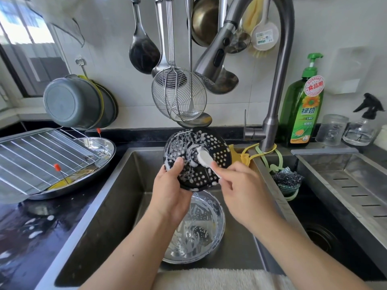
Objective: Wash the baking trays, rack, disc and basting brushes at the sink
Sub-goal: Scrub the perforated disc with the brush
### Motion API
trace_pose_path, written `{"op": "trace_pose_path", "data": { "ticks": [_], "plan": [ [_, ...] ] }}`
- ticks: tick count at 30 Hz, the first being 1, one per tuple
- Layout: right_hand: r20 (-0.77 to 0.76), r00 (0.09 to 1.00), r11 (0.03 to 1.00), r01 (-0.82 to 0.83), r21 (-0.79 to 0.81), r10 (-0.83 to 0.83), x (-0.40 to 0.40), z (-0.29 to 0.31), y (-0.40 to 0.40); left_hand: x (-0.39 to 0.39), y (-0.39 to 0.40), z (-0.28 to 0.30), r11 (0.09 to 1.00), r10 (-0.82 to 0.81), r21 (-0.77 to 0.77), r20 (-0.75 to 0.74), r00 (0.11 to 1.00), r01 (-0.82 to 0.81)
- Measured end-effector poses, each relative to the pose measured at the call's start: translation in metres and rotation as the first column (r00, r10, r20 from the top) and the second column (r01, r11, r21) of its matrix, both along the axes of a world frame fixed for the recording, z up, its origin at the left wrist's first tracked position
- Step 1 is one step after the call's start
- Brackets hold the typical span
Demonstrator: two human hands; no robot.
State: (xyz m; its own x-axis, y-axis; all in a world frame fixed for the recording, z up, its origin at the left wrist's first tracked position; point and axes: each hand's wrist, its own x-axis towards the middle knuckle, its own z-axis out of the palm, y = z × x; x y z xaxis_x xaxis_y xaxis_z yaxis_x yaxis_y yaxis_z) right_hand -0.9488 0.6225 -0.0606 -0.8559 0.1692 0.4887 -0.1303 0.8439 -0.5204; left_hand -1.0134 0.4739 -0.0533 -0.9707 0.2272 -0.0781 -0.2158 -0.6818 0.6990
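Scrubbing goes on over the sink [117, 185]: the left hand [169, 191] has its grip closed round the lower-left rim of the black perforated disc [206, 143], thumb on the soapy face, holding it tilted up above the basin. The right hand [240, 185] pinches the white handle of a small scrubbing brush [204, 159], whose head presses on the middle of the disc. Foam streaks most of the face, so I judge the disc well soaped but not yet rinsed; no water shows at the tap [211, 59].

Below the hands a round steel tray [201, 233] lies on the sink floor, lathered and unrinsed. On the surface at the left edge of the sink, the wire rack [33, 158] rests across another steel tray [104, 149] with yellow residue in it; two red-tipped basting brushes [57, 167] poke up there. These look untouched, so most of the washing seems left.

At the surface's back right stands a green detergent bottle [302, 109]; its labels read 食品用 and 绿劲.
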Motion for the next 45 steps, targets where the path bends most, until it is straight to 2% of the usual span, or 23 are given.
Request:
{"op": "trace_pose_path", "data": {
  "ticks": [4,8,12,16,21,25,26,29,30,33,34,38,39,42,43,45],
  "plan": [
    [0.005,0.995,0.995,0.098,-0.024,-0.098,-0.004,-0.001,0.002,0.001,0.002,0.000,0.999,-0.003,0.044,0.035,0.999,0.001],
    [0.029,0.999,0.999,-0.028,-0.026,0.029,-0.001,-0.005,-0.004,-0.001,0.003,0.000,0.998,-0.021,0.056,0.048,0.999,0.019],
    [0.063,0.992,0.994,0.109,-0.018,-0.107,-0.005,-0.004,0.008,0.002,0.006,0.000,0.999,-0.036,0.023,0.022,0.999,0.036],
    [0.093,0.989,0.993,-0.110,-0.036,0.113,0.002,-0.004,-0.008,-0.001,0.003,-0.002,0.994,-0.101,0.055,0.034,0.994,0.099],
    [0.058,0.998,0.999,-0.009,-0.041,0.011,-0.005,-0.007,-0.001,0.001,0.003,-0.003,0.976,-0.206,0.079,0.034,0.978,0.203],
    [0.085,0.965,0.969,-0.245,-0.040,0.247,0.004,-0.005,-0.016,0.001,-0.003,0.001,0.937,-0.293,0.215,0.064,0.954,0.274],
    [0.085,0.970,0.974,-0.226,-0.015,0.226,0.002,-0.005,-0.015,0.002,-0.004,0.001,0.930,-0.302,0.236,0.048,0.952,0.283],
    [0.077,0.996,0.999,-0.034,-0.006,0.034,-0.006,-0.006,0.000,0.001,-0.003,0.000,0.929,-0.275,0.263,0.018,0.961,0.261],
    [0.084,0.996,0.999,-0.034,-0.007,0.034,-0.006,-0.006,0.001,0.001,-0.002,-0.001,0.927,-0.278,0.267,0.022,0.960,0.262],
    [0.105,0.962,0.967,-0.254,0.008,0.252,0.002,-0.007,-0.013,0.002,-0.002,-0.001,0.920,-0.322,0.246,0.032,0.946,0.305],
    [0.096,0.960,0.963,-0.268,0.023,0.265,0.003,-0.007,-0.014,0.003,-0.003,-0.001,0.918,-0.328,0.241,0.021,0.944,0.314],
    [0.072,0.997,1.000,-0.014,0.013,0.013,-0.008,-0.006,0.002,0.000,-0.001,-0.005,0.917,-0.333,0.226,-0.017,0.943,0.328],
    [0.079,0.996,0.999,-0.040,0.000,0.040,-0.007,-0.006,0.002,0.000,-0.001,-0.005,0.913,-0.342,0.230,-0.019,0.939,0.337],
    [0.088,0.957,0.961,-0.274,-0.037,0.276,0.001,-0.006,-0.011,0.000,-0.004,-0.003,0.907,-0.351,0.245,-0.006,0.936,0.342],
    [0.077,0.954,0.957,-0.290,-0.024,0.291,0.002,-0.007,-0.013,0.000,-0.004,-0.002,0.911,-0.340,0.245,-0.007,0.940,0.332],
    [0.081,0.975,0.979,-0.206,-0.011,0.206,-0.002,-0.007,-0.009,0.001,-0.005,0.000,0.910,-0.331,0.260,-0.011,0.943,0.323]
  ]
}}
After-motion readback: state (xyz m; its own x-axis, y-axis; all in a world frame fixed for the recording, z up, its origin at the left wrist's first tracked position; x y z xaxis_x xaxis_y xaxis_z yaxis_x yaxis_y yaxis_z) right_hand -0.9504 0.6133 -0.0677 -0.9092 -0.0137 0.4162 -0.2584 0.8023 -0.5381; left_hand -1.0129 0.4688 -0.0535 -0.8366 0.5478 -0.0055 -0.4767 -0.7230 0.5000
